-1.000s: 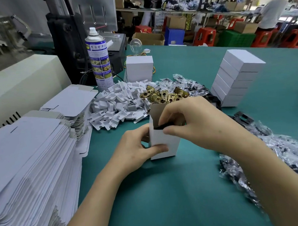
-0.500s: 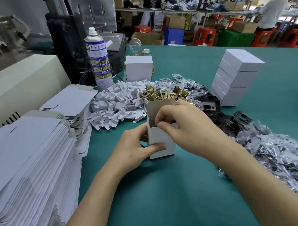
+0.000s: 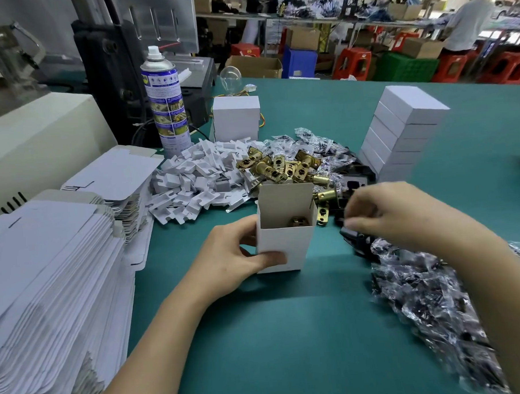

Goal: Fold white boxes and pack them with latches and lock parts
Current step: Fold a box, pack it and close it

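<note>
A small white box (image 3: 284, 237) stands upright on the green table (image 3: 288, 329) with its top flap raised, and a brass latch shows inside it. My left hand (image 3: 234, 260) grips the box's left side, thumb across the front. To the right of the box my right hand (image 3: 384, 215) hovers, blurred, over black lock parts (image 3: 359, 243); whether it holds anything I cannot tell. Brass latches (image 3: 284, 169) are heaped just behind the box. Clear bags of small parts (image 3: 430, 293) lie under my right forearm.
Stacks of flat white box blanks (image 3: 48, 280) fill the left side. White cardboard inserts (image 3: 192, 182) are piled behind them. A spray can (image 3: 166, 102), a closed white box (image 3: 236, 119) and a stack of packed boxes (image 3: 402, 131) stand further back.
My right hand has come out of the box's mouth and moved right, over the black parts. The box now shows a brass latch inside. My left hand stays on the box.
</note>
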Demonstrator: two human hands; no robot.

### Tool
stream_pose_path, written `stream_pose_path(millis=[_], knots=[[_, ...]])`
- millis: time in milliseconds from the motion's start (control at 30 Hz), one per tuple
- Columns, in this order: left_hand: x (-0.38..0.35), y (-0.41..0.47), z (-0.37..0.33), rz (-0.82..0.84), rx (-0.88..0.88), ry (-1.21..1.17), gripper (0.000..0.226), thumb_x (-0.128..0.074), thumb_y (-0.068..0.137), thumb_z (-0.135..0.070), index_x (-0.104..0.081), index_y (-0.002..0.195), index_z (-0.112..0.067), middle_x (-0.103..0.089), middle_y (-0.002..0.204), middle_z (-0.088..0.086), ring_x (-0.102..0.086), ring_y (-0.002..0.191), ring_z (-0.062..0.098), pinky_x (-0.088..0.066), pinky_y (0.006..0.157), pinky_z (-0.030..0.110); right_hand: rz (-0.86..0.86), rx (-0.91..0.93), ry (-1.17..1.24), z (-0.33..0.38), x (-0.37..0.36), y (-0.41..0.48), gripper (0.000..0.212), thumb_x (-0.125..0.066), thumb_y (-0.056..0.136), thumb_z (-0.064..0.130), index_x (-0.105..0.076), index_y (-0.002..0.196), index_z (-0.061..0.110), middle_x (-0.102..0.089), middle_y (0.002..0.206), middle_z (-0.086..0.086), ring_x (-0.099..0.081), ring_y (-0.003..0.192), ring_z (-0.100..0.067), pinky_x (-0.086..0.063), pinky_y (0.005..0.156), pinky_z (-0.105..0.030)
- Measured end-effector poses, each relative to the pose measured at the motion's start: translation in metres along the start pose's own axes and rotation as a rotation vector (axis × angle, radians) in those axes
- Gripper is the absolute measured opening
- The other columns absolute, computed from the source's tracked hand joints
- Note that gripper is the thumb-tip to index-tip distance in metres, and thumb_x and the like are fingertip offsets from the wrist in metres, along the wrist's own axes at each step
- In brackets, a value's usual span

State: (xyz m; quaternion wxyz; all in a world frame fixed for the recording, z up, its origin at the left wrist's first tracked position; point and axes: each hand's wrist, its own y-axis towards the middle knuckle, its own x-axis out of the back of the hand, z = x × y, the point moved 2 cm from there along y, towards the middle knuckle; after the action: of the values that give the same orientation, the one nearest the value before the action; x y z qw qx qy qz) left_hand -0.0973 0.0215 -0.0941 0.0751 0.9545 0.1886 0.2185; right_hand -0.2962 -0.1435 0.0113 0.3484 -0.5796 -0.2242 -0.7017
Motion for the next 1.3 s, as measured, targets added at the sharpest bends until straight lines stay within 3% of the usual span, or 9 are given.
stream_pose_path(millis=[67, 167, 333, 600, 733, 867, 1000, 1100, 1300], knots=[[0.000, 0.000, -0.002, 0.001, -0.004, -0.009, 0.039, -0.084, 0.073, -0.046, -0.073, 0.110, -0.053, -0.079, 0.103, -0.020, -0.073, 0.097, 0.001, -0.052, 0.078, 0.012, 0.074, -0.077, -0.162, -0.009, -0.006, -0.003, 0.014, -0.074, 0.092, 0.039, -0.071, 0.101, 0.029, -0.064, 0.089, 0.017, -0.062, 0.087, -0.009, -0.054, 0.079, -0.031], [0.000, -0.001, -0.002, 0.002, -0.008, -0.017, 0.039, -0.083, 0.073, -0.045, -0.072, 0.110, -0.054, -0.079, 0.102, -0.020, -0.073, 0.096, 0.001, -0.052, 0.078, 0.012, 0.039, -0.133, -0.333, -0.017, -0.010, -0.007, 0.021, -0.075, 0.091, 0.039, -0.068, 0.110, 0.031, -0.062, 0.100, 0.009, -0.057, 0.098, -0.018, -0.051, 0.078, -0.033], [-0.001, 0.000, 0.000, 0.001, -0.008, -0.020, 0.040, -0.083, 0.072, -0.046, -0.073, 0.109, -0.054, -0.079, 0.103, -0.018, -0.074, 0.097, 0.004, -0.056, 0.079, 0.017, 0.108, -0.154, -0.399, -0.026, -0.015, -0.004, 0.025, -0.077, 0.089, 0.035, -0.069, 0.113, 0.035, -0.067, 0.112, 0.004, -0.063, 0.108, -0.023, -0.052, 0.080, -0.032], [-0.001, -0.001, -0.001, 0.001, 0.001, -0.015, 0.040, -0.083, 0.071, -0.047, -0.073, 0.109, -0.054, -0.079, 0.104, -0.019, -0.074, 0.098, 0.003, -0.056, 0.081, 0.018, 0.115, -0.017, -0.330, -0.031, -0.030, 0.003, 0.025, -0.081, 0.085, 0.025, -0.064, 0.090, 0.043, -0.050, 0.079, 0.019, -0.060, 0.088, -0.015, -0.030, 0.053, -0.020], [-0.001, -0.001, -0.002, -0.001, -0.001, -0.017, 0.041, -0.083, 0.071, -0.046, -0.073, 0.110, -0.054, -0.079, 0.103, -0.019, -0.073, 0.098, 0.002, -0.054, 0.080, 0.016, 0.159, 0.037, -0.396, -0.028, -0.032, 0.006, 0.028, -0.075, 0.084, 0.015, -0.075, 0.089, 0.042, -0.060, 0.082, 0.023, -0.064, 0.087, -0.014, -0.043, 0.060, -0.023], [0.000, -0.001, -0.001, -0.001, 0.002, -0.012, 0.042, -0.084, 0.072, -0.042, -0.072, 0.111, -0.053, -0.079, 0.104, -0.019, -0.074, 0.100, 0.004, -0.055, 0.082, 0.018, 0.253, 0.061, -0.439, -0.025, -0.034, 0.013, 0.035, -0.068, 0.079, 0.002, -0.063, 0.060, 0.032, -0.057, 0.070, 0.013, -0.061, 0.074, -0.025, -0.042, 0.062, -0.024], [-0.001, -0.001, -0.001, 0.001, 0.006, -0.011, 0.042, -0.084, 0.073, -0.040, -0.072, 0.113, -0.050, -0.079, 0.104, -0.019, -0.074, 0.100, 0.004, -0.057, 0.084, 0.022, 0.303, 0.145, -0.539, -0.020, -0.029, 0.011, 0.028, -0.068, 0.088, 0.011, -0.071, 0.080, 0.038, -0.053, 0.076, 0.019, -0.059, 0.088, -0.016, -0.034, 0.059, -0.023], [0.000, -0.001, -0.001, 0.002, 0.010, -0.003, 0.042, -0.085, 0.075, -0.036, -0.072, 0.113, -0.049, -0.079, 0.105, -0.019, -0.074, 0.101, 0.004, -0.057, 0.085, 0.022, 0.315, 0.202, -0.594, -0.018, -0.023, 0.008, 0.031, -0.069, 0.093, 0.019, -0.073, 0.109, 0.046, -0.052, 0.095, 0.020, -0.054, 0.110, -0.012, -0.033, 0.073, -0.027], [-0.001, -0.001, -0.002, 0.003, 0.019, 0.006, 0.043, -0.085, 0.075, -0.035, -0.072, 0.112, -0.050, -0.079, 0.104, -0.019, -0.074, 0.100, 0.005, -0.056, 0.080, 0.020, 0.310, 0.213, -0.568, -0.020, -0.023, 0.009, 0.018, -0.074, 0.089, 0.019, -0.072, 0.092, 0.037, -0.047, 0.089, 0.019, -0.056, 0.107, -0.013, -0.040, 0.078, -0.029]])
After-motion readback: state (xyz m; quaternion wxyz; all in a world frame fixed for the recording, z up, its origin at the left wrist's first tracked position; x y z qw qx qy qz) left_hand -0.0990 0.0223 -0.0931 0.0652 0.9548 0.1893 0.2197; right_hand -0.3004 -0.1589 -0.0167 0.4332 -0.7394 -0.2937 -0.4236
